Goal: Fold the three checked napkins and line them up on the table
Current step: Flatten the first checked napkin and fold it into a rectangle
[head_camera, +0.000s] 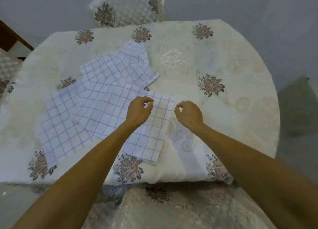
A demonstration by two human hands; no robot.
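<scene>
nearest napkin (120,108) under left hand (138,111) | right hand (188,113) beside (off cloth)

Soft, even indoor light, slightly dim and bluish; faint shadows; mild overall blur; wide-angle bending toward 9 and 3 o'clock edges.

White blue-checked napkins (110,108); floral cream tablecloth (223,60)
</scene>
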